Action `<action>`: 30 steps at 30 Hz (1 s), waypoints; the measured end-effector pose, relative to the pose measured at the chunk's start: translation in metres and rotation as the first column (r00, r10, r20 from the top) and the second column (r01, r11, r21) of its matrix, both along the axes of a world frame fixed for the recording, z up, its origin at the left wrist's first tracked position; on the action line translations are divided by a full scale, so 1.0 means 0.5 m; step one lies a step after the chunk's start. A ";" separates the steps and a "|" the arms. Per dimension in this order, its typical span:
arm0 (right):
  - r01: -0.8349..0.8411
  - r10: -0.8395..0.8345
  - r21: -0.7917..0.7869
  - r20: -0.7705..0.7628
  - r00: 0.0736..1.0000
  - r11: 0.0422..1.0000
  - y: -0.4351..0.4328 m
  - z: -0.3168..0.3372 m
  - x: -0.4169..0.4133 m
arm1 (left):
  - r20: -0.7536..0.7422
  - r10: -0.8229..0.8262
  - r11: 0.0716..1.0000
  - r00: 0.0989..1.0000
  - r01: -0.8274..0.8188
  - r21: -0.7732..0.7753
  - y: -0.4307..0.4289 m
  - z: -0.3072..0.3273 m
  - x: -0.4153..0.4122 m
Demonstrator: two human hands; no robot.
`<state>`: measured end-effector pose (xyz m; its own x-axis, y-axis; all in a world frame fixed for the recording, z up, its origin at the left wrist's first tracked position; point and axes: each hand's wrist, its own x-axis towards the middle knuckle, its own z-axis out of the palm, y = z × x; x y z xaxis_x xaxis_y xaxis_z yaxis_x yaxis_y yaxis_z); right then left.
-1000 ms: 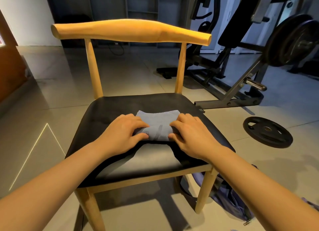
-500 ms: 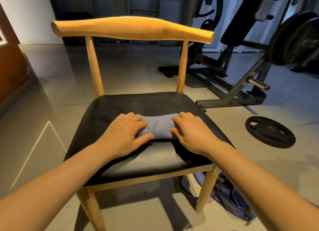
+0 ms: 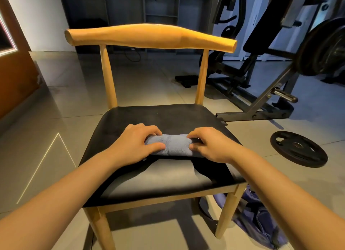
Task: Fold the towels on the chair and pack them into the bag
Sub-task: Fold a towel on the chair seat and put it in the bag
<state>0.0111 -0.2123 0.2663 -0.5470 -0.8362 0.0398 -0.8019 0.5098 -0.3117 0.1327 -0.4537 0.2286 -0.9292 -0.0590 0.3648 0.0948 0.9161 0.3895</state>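
from the head camera, looking down, a wooden chair (image 3: pixel 149 38) with a black seat stands in the middle on a gray tile floor (image 3: pixel 56 104). a small blue towel (image 3: pixel 169 144) lies on the seat, near the middle, bunched up into a thick little roll that runs from side to side. the left hand (image 3: pixel 134 144) grips the left end of the towel, with its fingers curled over the top and its thumb on the near side. the right hand (image 3: pixel 211 145) grips the right end the same way, with bent fingers pinching the cloth. both bare arms reach in from the bottom of the picture. a purple bag (image 3: pixel 259 223) lies crumpled on the floor by the chair's front right leg, partly under the seat. a round black weight plate (image 3: pixel 298 149) lies flat on the floor to the right, well apart from the chair. a big gym machine (image 3: pixel 261 93) stands behind it
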 end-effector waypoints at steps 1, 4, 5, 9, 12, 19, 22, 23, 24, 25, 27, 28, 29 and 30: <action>0.010 -0.011 0.019 0.020 1.000 1.000 -0.003 0.000 -0.004 | -0.090 -0.023 0.988 0.996 0.009 -0.156 0.005 -0.001 0.005; 0.039 -0.039 0.046 0.000 0.999 0.998 -0.016 -0.005 -0.012 | -0.087 -0.061 0.938 0.994 0.027 -0.344 0.008 -0.008 0.006; 0.039 -0.037 0.041 -0.054 0.998 0.998 -0.019 -0.007 -0.011 | -0.059 -0.037 0.950 0.998 0.017 -0.312 0.006 -0.010 0.003; -0.040 0.017 -0.068 -0.303 0.953 0.997 -0.008 -0.021 0.006 | 0.014 -0.013 0.995 1.000 0.014 -0.098 -0.004 -0.001 -0.015; -0.058 0.037 -0.061 -0.302 0.953 0.996 0.001 -0.033 0.006 | 0.138 -0.016 0.991 0.990 -0.003 0.134 -0.017 0.007 -0.027; 0.034 -0.012 -0.142 0.155 0.988 0.989 -0.001 -0.023 -0.031 | 0.048 -0.018 0.948 0.999 0.002 0.317 -0.027 -0.017 -0.038; 0.084 -0.066 -0.106 0.158 0.985 0.991 -0.016 -0.033 -0.036 | 0.057 0.013 0.999 0.998 -0.016 0.051 -0.034 -0.020 -0.030; 0.088 -0.080 -0.080 0.092 0.992 0.993 -0.021 -0.038 -0.035 | 0.079 -0.002 1.000 0.997 0.001 0.023 -0.036 -0.021 -0.027; 0.086 -0.086 -0.054 0.007 0.996 0.995 -0.024 -0.040 -0.032 | 0.102 -0.013 1.000 0.995 0.011 0.022 -0.035 -0.019 -0.024; 0.070 -0.074 -0.051 -0.076 0.994 0.996 -0.025 -0.041 -0.028 | 0.122 -0.009 1.000 0.992 0.006 0.023 -0.035 -0.018 -0.023; 0.001 -0.026 -0.150 -0.160 0.987 0.989 -0.020 -0.037 -0.015 | 0.139 0.014 1.000 0.990 -0.012 -0.014 -0.035 -0.020 -0.027; -0.022 -0.012 -0.211 -0.155 0.988 0.977 -0.016 -0.035 -0.010 | 0.146 0.031 0.998 0.989 -0.024 -0.049 -0.038 -0.021 -0.031; -0.031 -0.005 -0.246 -0.145 0.989 0.969 -0.013 -0.034 -0.008 | 0.162 0.050 0.996 0.986 -0.038 -0.077 -0.040 -0.020 -0.033; -0.031 -0.005 -0.245 -0.145 0.989 0.969 -0.012 -0.035 -0.007 | 0.178 0.067 0.995 0.982 -0.053 -0.085 -0.040 -0.018 -0.035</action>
<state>0.0075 -0.2183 0.2489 -0.5098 -0.7978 0.3220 -0.8533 0.4212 -0.3073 0.1152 -0.4740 0.2195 -0.9759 -0.0941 0.1971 -0.0266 0.9469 0.3204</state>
